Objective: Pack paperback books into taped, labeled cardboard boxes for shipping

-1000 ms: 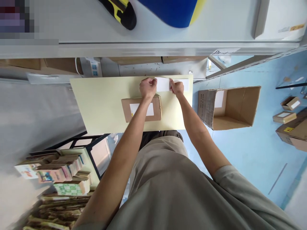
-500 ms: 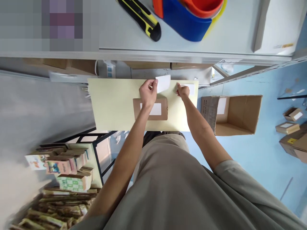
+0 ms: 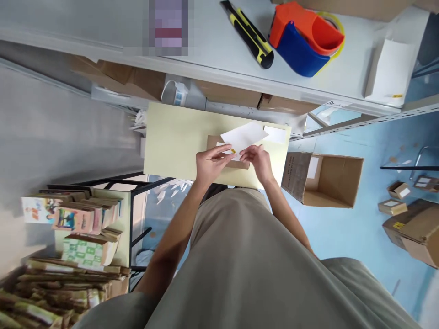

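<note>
Two hands (image 3: 208, 165) (one utility knife (image 3: 252, 39))

One camera on duty, worn on the person's head, pitched forward and steeply down! Closest to the lens, the grey shirt (image 3: 240, 274) fills the bottom of the frame, and the forearms (image 3: 171, 242) run away up the picture. Just above centre, seen from overhead, the left hand (image 3: 209, 164) and the right hand (image 3: 259, 162) over the pale yellow tabletop (image 3: 174, 137)! Across the top, the grey metal shelf (image 3: 212, 41), nearer than the tabletop, its front edge sloping down to the right. And it's a wide view: stacked books (image 3: 75, 217) lower left, blue floor (image 3: 329, 237) far below on the right!
</note>
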